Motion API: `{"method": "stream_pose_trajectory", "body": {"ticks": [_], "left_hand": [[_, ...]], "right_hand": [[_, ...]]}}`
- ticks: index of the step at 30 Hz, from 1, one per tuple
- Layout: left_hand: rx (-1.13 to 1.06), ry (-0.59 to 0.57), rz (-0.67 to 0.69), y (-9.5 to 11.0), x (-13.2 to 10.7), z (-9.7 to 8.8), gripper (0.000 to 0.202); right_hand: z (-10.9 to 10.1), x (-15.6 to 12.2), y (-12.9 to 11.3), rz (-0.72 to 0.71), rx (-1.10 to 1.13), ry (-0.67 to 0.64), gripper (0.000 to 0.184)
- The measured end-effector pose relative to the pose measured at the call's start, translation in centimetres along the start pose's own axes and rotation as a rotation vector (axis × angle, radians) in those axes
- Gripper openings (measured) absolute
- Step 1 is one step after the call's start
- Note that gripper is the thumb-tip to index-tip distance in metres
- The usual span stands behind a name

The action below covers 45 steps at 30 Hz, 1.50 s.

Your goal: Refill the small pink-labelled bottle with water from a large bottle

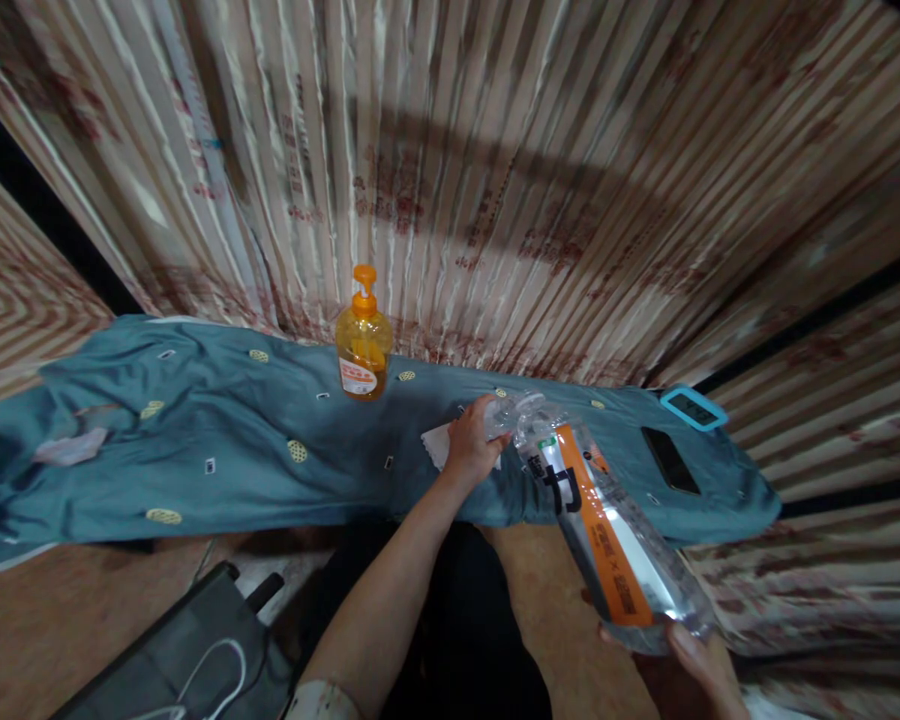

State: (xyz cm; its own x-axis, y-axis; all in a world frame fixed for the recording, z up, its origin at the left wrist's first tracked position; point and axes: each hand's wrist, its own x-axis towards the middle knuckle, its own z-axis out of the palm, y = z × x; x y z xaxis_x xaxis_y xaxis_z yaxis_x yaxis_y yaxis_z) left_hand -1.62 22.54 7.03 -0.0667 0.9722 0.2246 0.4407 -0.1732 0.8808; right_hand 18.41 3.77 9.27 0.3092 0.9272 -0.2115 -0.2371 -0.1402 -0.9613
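Note:
My right hand (701, 655) grips the bottom end of a clear plastic refill pouch (607, 525) with an orange stripe and black lettering. The pouch is tilted, its top end toward the table. My left hand (474, 440) is closed round the pouch's top end, just above a white paper (436, 443) lying on the teal cloth (217, 450). An orange pump bottle (363, 345) stands upright on the cloth, to the left of my left hand and farther back.
A black phone (670, 460) and a small device with a blue frame (694, 408) lie on the cloth's right end. A striped curtain (495, 180) hangs behind. A dark bag with a white cord (195, 660) sits on the floor at lower left.

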Motion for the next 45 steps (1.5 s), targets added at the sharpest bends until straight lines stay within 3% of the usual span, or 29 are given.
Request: {"method": "stream_pose_trajectory", "body": {"ticks": [15, 30, 35, 45], "left_hand": [[-0.021, 0.007, 0.007, 0.0, 0.0, 0.1, 0.056], [-0.027, 0.013, -0.005, 0.0, 0.0, 0.0, 0.056], [-0.022, 0.009, 0.001, 0.0, 0.0, 0.0, 0.055], [-0.021, 0.003, -0.015, 0.3, -0.1, -0.3, 0.056]], "right_hand": [[2.1, -0.8, -2.1, 0.062, 0.127, -0.004, 0.044], [0.9, 0.0, -0.7, 0.0, 0.015, 0.048, 0.037], [0.7, -0.1, -0.6, 0.042, 0.021, 0.028, 0.036], [0.5, -0.2, -0.3, -0.039, 0.003, -0.022, 0.028]]}}
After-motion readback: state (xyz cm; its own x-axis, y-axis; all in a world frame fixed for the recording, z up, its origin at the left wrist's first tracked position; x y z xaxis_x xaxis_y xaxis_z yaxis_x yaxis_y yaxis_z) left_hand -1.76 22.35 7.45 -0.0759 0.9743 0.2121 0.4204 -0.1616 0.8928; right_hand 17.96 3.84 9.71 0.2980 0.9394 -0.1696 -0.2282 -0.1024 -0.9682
